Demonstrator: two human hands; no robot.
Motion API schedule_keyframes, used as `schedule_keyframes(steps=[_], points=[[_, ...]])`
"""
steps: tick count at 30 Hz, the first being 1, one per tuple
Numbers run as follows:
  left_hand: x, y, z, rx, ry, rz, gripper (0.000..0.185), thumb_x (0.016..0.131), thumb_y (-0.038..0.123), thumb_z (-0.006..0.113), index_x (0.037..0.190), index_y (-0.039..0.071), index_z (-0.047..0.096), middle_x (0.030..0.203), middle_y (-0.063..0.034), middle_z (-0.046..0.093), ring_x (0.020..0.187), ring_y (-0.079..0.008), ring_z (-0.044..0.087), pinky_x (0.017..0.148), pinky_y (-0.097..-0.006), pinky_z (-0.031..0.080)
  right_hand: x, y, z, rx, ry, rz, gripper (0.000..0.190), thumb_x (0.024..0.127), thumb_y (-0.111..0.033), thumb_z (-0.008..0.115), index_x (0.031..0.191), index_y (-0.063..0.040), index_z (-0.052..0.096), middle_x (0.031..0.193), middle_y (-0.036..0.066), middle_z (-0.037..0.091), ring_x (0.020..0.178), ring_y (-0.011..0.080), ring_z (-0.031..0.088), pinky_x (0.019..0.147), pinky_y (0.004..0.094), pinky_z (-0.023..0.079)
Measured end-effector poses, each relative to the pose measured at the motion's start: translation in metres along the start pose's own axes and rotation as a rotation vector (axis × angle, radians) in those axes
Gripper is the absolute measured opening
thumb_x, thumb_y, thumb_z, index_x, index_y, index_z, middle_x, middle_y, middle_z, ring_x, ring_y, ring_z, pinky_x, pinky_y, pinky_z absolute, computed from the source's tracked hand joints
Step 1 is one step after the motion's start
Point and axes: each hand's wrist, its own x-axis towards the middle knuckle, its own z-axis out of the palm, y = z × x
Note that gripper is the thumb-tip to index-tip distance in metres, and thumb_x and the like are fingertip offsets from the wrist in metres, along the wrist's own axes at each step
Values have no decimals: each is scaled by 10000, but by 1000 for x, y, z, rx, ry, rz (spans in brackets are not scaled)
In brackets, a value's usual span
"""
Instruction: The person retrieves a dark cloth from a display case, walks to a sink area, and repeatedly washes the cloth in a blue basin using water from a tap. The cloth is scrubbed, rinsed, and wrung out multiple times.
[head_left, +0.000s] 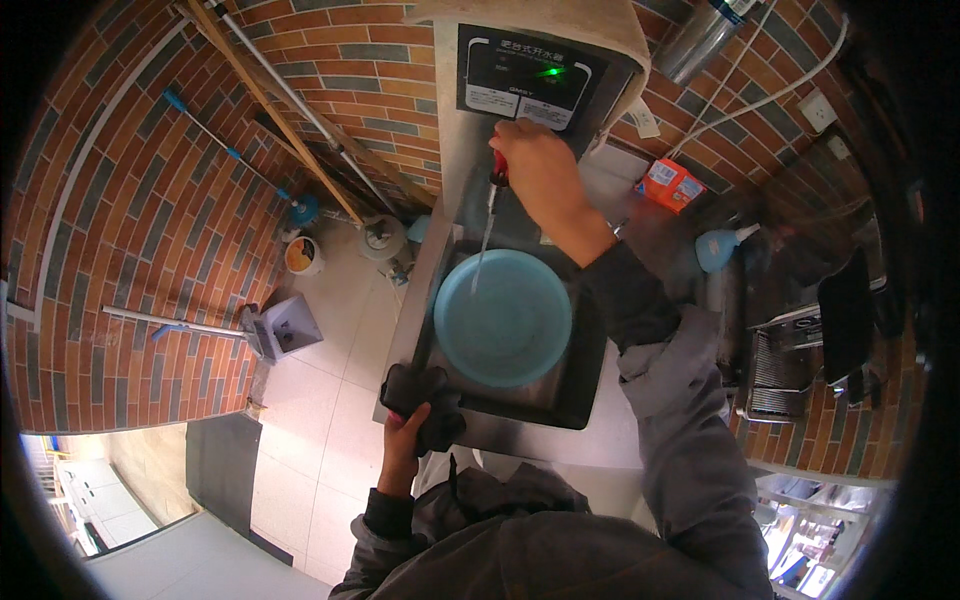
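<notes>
My right hand (544, 176) grips the red tap handle (500, 163) on the front of a steel water boiler (450, 127). From that tap a thin stream of water (486, 234) runs down into a light-blue plastic basin (441, 341). The basin stands in a dark sink (581, 386) set in a steel counter. In my left hand (401, 450), near the counter's front left corner, is a bunched dark cloth or glove (435, 409), with a small pink bit showing by the thumb. Whether water covers the basin's bottom is hard to tell.
Right of the sink are an orange-red box (671, 185), a blue squeeze bottle (718, 249) and a metal rack (774, 375). Along the left brick wall stand a dustpan (292, 326), a small bucket (304, 256) and several long poles. A green light glows on the boiler panel (525, 75).
</notes>
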Motion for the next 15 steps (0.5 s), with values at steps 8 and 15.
schedule_keyframes(steps=[8,15], points=[[5,-8,-10,60,2,-56,431,810,65,647,1216,11,515,1128,-73,603,967,-183,605,823,-300,503,-1,2,-3,36,-17,21,127,797,-113,586,845,5,585,834,169,594,821,324,598,681,406,509],[6,-24,21,144,-134,-100,412,813,63,643,1203,10,523,1120,-81,607,967,-197,612,832,-309,504,-53,1,-69,212,84,133,298,857,-81,540,1145,-7,526,1061,219,569,990,373,543,833,420,450]])
